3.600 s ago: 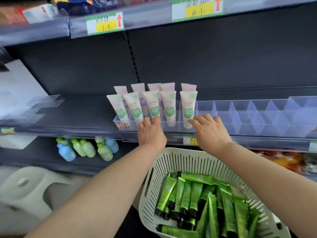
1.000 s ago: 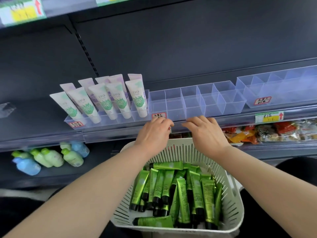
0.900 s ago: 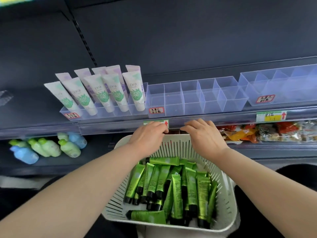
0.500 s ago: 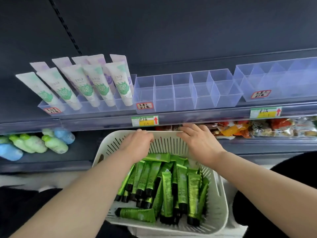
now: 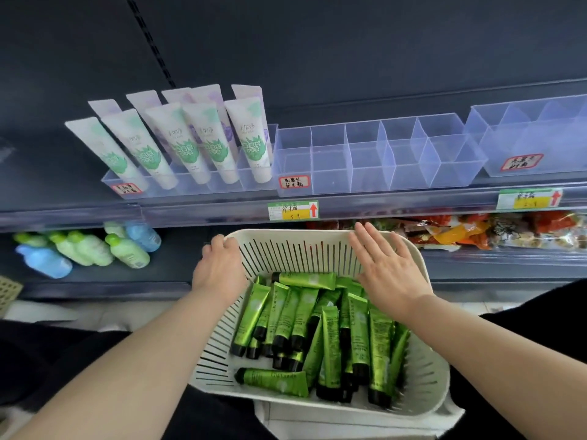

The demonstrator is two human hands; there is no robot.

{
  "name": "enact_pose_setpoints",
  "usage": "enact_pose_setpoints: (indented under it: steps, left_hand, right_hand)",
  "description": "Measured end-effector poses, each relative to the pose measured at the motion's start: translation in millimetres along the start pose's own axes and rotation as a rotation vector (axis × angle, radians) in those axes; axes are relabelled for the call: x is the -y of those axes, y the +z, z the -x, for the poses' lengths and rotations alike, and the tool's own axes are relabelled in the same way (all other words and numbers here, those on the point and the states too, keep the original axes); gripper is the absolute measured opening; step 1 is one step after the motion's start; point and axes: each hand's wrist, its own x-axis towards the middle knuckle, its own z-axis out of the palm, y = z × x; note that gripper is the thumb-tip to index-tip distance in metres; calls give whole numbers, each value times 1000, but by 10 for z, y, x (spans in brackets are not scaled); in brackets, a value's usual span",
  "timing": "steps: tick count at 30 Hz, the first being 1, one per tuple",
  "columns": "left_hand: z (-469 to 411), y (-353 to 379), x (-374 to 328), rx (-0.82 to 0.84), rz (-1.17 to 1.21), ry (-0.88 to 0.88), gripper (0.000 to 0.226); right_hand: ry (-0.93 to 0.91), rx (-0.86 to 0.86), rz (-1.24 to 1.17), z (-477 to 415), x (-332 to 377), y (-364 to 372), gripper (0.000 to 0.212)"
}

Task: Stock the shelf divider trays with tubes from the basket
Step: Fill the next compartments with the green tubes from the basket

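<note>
Mostly piled with caps toward 6 o'clock: green tubes [image 5: 317,328], all inside the white slotted basket [image 5: 301,255]. None in the trays yet. One crosswise tube [image 5: 305,280] at 12 o'clock of the pile, another flat tube [image 5: 273,377] at 7 o'clock.

Left hand [image 5: 219,271]: curled over the basket rim at the 10 o'clock corner, gripping it. Right hand [image 5: 387,274]: flat and open, fingers spread, over the pile at 1 o'clock, holding nothing. Cannot tell if touching the tubes under it.

Up at 12 o'clock from the basket, on the shelf: clear divider tray [image 5: 374,160], every slot bare. At 10 o'clock: next tray, full of white tubes [image 5: 203,144], leaning back. At 2 o'clock: another clear tray [image 5: 527,144], bare as far as can be seen.

Could go wrong from here, as a guess:

- Tipping the basket. Held at one corner only, and cannot tell what sits under it. A hard push down from the right hand might rock it and spill tubes on the floor.
- Grabbing too many at once. Smooth and shiny, so likely to slip out on the way up.
- Dropping a tube in slanted. Narrow slots, thin clear walls; a bump might shove the light tray back or sideways.
- Knocking the white tubes next door, leaning and just beside the first bare slot.

Safer: pick one or two, keep hold of the rim, set each in straight.
</note>
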Motion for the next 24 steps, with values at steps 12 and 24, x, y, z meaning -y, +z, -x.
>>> enact_pose_setpoints:
  steps: [12,24]
  left_hand:
    - [173,-56,-337,91,-19,-18,38]
    - [526,332,-936,171,290,462,23]
  right_hand:
    - [-15,-8,56,101,-282,37,73]
    - [14,268,-85,199,-126,-24,54]
